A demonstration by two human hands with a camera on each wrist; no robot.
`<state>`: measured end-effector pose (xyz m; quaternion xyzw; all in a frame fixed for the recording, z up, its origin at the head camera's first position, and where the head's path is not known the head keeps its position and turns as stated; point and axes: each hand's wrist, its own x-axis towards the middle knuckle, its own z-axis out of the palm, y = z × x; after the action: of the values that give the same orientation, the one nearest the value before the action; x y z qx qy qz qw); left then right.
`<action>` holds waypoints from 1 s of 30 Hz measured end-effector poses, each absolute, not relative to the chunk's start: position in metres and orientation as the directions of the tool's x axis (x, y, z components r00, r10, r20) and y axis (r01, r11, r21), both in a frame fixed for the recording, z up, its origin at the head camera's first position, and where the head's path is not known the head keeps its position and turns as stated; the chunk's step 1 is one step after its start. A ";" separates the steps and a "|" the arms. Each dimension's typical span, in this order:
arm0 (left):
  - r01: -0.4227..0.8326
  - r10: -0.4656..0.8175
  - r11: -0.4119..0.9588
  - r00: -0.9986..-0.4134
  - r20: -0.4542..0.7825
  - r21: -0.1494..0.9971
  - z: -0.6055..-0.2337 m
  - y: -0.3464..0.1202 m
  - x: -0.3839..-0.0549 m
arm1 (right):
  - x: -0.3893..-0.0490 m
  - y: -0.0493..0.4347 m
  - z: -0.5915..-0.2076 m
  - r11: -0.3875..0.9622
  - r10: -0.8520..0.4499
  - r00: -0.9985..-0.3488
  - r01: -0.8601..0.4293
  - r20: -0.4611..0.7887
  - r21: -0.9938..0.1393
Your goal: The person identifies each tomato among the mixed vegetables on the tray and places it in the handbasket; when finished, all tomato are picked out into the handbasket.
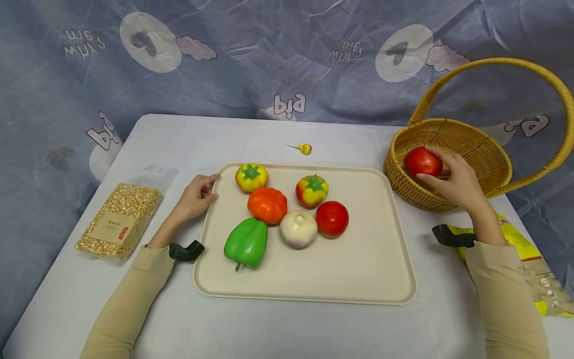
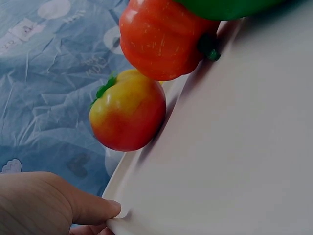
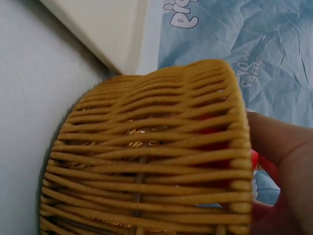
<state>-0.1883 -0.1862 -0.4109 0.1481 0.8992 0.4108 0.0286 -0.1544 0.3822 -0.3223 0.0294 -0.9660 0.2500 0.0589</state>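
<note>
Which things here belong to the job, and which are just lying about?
Likely job things:
tomato, held by the right hand
basket
tray, gripped by the left hand
produce on it

Likely lying about:
lollipop
clear bag
yellow bag

From here I count 2 hands (image 1: 192, 199) (image 1: 459, 182) | 2 red tomatoes (image 1: 421, 162) (image 1: 332, 219) | 2 yellow-red leafy-topped fruits (image 1: 251, 178) (image 1: 312, 192) | 1 orange pumpkin (image 1: 267, 205) | 1 green pepper (image 1: 246, 243) | 1 pale purplish bulb (image 1: 298, 229) | 1 lollipop (image 1: 306, 149) | 1 tray (image 1: 367, 264) | 1 basket (image 1: 412, 194) | 2 bags (image 1: 121, 219) (image 1: 544, 279) | 2 wrist mounts (image 1: 186, 251) (image 1: 453, 237) | 1 table (image 1: 305, 329)

Wrinkled blue-grey cloth (image 1: 251, 65) (printed with pink clouds (image 1: 196, 48) and lettering (image 1: 289, 104)) spreads behind a white table (image 1: 278, 329).
</note>
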 end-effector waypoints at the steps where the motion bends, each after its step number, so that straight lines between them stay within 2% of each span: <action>1: 0.243 0.289 0.619 -0.955 0.071 0.747 -0.411 -0.186 -0.188 | -0.156 0.384 -0.323 0.876 -0.030 -0.993 -0.081 0.113 -0.475; 7: 0.232 0.277 0.620 -0.958 0.067 0.749 -0.411 -0.187 -0.188 | -0.166 0.392 -0.328 0.886 -0.050 -0.998 -0.060 0.034 -0.460; 25: 0.234 0.275 0.622 -0.959 0.072 0.747 -0.414 -0.186 -0.189 | -0.199 0.409 -0.340 0.906 -0.054 -0.998 -0.056 0.016 -0.420; 30: 0.230 0.275 0.619 -0.959 0.067 0.751 -0.414 -0.186 -0.188 | -0.204 0.414 -0.341 0.891 -0.028 -0.999 -0.014 -0.025 -0.454</action>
<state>-0.1883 -0.1858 -0.4136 0.1405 0.8994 0.4131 0.0272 -0.2039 0.4135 -0.3414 0.0108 -0.9722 0.2334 -0.0155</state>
